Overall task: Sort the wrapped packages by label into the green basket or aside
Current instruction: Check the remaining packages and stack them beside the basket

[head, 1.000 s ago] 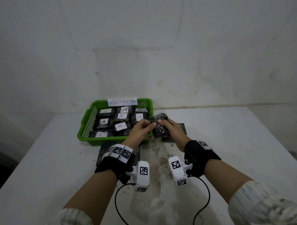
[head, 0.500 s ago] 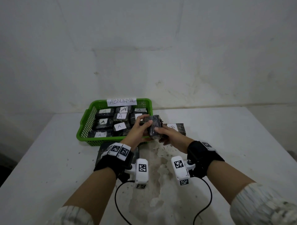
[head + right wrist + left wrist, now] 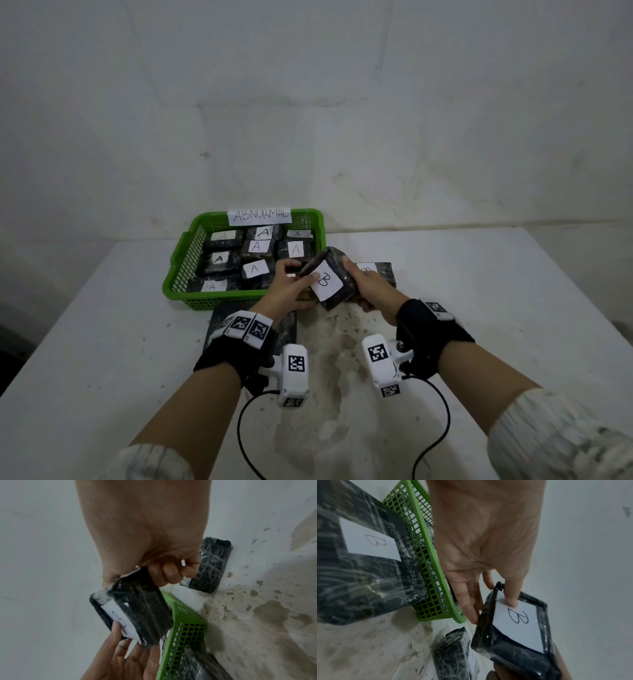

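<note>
A black wrapped package (image 3: 329, 279) with a white label marked B hangs just above the table, right of the green basket (image 3: 178, 274). Both hands hold it. My left hand (image 3: 291, 286) pinches its left edge, thumb on the label (image 3: 511, 601). My right hand (image 3: 363, 282) grips the right side, fingers (image 3: 168, 573) curled round the package (image 3: 137, 608). The basket carries a sign reading ABNORMAL and holds several packages labelled A. The label (image 3: 517, 628) faces up towards me.
A B-labelled package (image 3: 359, 561) lies on the table in front of the basket (image 3: 426, 561), under my left wrist. Another wrapped package (image 3: 380, 270) lies behind my right hand, also seen as the package (image 3: 209, 566). The white table is stained in the middle; a wall stands behind.
The package has been turned between the hands, so its B label now faces up. Both hands stayed beside the basket's right front corner.
</note>
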Demonstrator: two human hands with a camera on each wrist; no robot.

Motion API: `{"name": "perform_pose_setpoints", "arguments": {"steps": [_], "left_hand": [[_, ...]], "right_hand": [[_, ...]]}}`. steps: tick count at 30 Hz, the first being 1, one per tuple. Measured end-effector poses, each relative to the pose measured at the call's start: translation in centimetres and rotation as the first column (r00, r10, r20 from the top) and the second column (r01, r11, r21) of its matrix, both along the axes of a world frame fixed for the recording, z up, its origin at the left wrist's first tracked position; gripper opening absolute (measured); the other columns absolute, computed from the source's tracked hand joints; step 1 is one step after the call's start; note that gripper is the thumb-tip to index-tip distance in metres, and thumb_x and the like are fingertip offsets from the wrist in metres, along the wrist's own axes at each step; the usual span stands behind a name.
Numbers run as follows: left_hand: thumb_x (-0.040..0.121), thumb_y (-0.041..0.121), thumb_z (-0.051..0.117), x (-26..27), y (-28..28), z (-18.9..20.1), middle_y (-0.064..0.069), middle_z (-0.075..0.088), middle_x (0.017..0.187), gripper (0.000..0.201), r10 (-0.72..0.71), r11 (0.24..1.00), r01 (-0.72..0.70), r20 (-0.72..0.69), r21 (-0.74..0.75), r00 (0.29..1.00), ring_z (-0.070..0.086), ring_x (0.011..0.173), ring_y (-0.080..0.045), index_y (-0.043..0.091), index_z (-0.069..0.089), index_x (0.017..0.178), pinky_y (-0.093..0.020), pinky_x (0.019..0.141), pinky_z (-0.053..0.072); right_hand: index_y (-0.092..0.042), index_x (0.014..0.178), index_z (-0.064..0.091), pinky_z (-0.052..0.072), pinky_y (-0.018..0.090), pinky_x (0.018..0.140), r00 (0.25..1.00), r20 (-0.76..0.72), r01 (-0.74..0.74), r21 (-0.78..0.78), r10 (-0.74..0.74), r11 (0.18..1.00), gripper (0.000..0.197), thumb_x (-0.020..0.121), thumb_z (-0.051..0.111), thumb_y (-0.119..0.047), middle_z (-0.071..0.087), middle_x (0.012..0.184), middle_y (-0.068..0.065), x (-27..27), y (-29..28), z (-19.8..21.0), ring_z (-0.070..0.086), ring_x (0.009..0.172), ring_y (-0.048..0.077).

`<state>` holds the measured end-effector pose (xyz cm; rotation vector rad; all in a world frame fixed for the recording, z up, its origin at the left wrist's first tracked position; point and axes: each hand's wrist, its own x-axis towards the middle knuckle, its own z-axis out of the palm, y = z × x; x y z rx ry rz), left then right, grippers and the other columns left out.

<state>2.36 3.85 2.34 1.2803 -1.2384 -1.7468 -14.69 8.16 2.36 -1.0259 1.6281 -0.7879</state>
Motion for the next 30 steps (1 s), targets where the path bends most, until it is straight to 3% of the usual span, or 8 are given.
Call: {"name": "perform_pose_setpoints", "arguments": {"steps": [4, 9, 12, 14, 20, 22, 25, 30], "left_hand": [[0.091, 0.016, 0.059, 0.3, 0.2, -0.3, -0.011, 0.065, 0.096, 0.029, -0.077, 0.997, 0.075, 0.101, 0.028, 0.992, 0.067, 0.056, -0.014, 0.018, 0.041, 0.113, -0.032, 0.065, 0.057], [0.092, 0.028, 0.057, 1.4, 0.4, -0.7, -0.016, 0.068, 0.089, 0.027, -0.196, 0.975, 0.163, 0.235, 0.152, 0.952, 0.069, 0.054, -0.019, 0.015, 0.037, 0.105, -0.036, 0.061, 0.058], [0.095, 0.041, 0.047, 1.9, 0.4, -0.5, -0.009, 0.071, 0.081, 0.027, -0.322, 0.941, 0.248, 0.382, 0.232, 0.866, 0.069, 0.053, -0.016, 0.015, 0.042, 0.102, -0.025, 0.05, 0.053], [0.096, 0.04, 0.046, 2.2, -0.5, -0.7, -0.007, 0.068, 0.075, 0.03, -0.257, 0.966, 0.225, 0.518, 0.124, 0.816, 0.064, 0.052, -0.014, 0.012, 0.048, 0.104, -0.017, 0.045, 0.043], [0.093, 0.041, 0.046, 2.4, -3.2, -2.2, -0.003, 0.059, 0.11, 0.02, 0.122, 0.925, 0.197, 0.745, -0.324, 0.655, 0.05, 0.111, -0.025, 0.025, 0.056, 0.099, -0.04, 0.096, 0.04], [0.093, 0.045, 0.044, 1.7, -3.3, -2.8, -0.007, 0.051, 0.125, 0.027, 0.081, 0.906, 0.307, 0.83, -0.292, 0.552, 0.036, 0.126, -0.03, 0.029, 0.056, 0.111, -0.045, 0.107, 0.026], [0.095, 0.051, 0.034, 1.2, -3.0, -4.0, -0.012, 0.033, 0.144, 0.041, -0.078, 0.884, 0.45, 0.91, -0.127, 0.408, 0.018, 0.139, -0.032, 0.032, 0.045, 0.13, -0.051, 0.115, 0.001], [0.098, 0.048, 0.023, 1.4, -2.8, -5.3, -0.012, 0.02, 0.15, 0.047, -0.161, 0.844, 0.536, 0.949, -0.01, 0.271, 0.005, 0.143, -0.033, 0.029, 0.03, 0.141, -0.055, 0.113, -0.013]], "right_hand": [[-0.023, 0.103, 0.059, 0.044, 0.029, 0.068, 0.987, 0.153, 0.033, 0.091, -0.047, 0.995, 0.057, 0.09, 0.031, -0.07, 0.058, 0.085, 0.001, 0.1, 0.4, -0.3, 0.05, 0.075, 0.02], [-0.026, 0.122, 0.047, 0.055, 0.038, 0.071, 0.961, 0.276, -0.014, 0.138, -0.025, 0.99, 0.047, 0.083, 0.072, -0.034, 0.06, 0.119, 0.005, 0.3, 0.8, -1.8, 0.06, 0.103, 0.026], [-0.023, 0.131, 0.039, 0.058, 0.04, 0.063, 0.953, 0.301, -0.019, 0.203, -0.044, 0.979, 0.054, 0.087, 0.069, -0.015, 0.057, 0.116, 0.01, 0.9, 0.6, -3.1, 0.063, 0.09, 0.029], [-0.014, 0.134, 0.038, 0.056, 0.034, 0.055, 0.944, 0.314, 0.029, 0.225, -0.101, 0.974, 0.063, 0.083, 0.073, -0.013, 0.058, 0.117, 0.015, 1.0, 0.1, -3.9, 0.065, 0.084, 0.028], [-0.007, 0.135, 0.041, 0.042, 0.02, 0.036, 0.945, 0.289, 0.065, 0.292, -0.152, 0.954, 0.058, 0.082, 0.066, -0.006, 0.057, 0.094, 0.015, 0.8, -0.8, -5.4, 0.056, 0.038, 0.011], [-0.002, 0.121, 0.053, 0.038, 0.019, 0.034, 0.955, 0.259, 0.052, 0.331, -0.144, 0.942, 0.039, 0.082, 0.059, -0.003, 0.059, 0.09, 0.012, 0.8, -0.8, -5.2, 0.057, 0.049, 0.014], [-0.007, 0.082, 0.064, 0.046, 0.026, 0.054, 0.974, 0.196, 0.019, 0.424, -0.113, 0.905, 0.009, 0.082, 0.056, -0.004, 0.06, 0.076, 0.008, 0.8, -0.6, -4.9, 0.052, 0.065, 0.019], [0.006, 0.107, 0.065, 0.051, 0.042, 0.075, 0.99, 0.085, 0.066, 0.437, -0.115, 0.897, 0.033, 0.077, 0.07, -0.007, 0.066, 0.091, 0.019, 1.4, -1.5, -7.1, 0.06, 0.077, 0.031]]}}
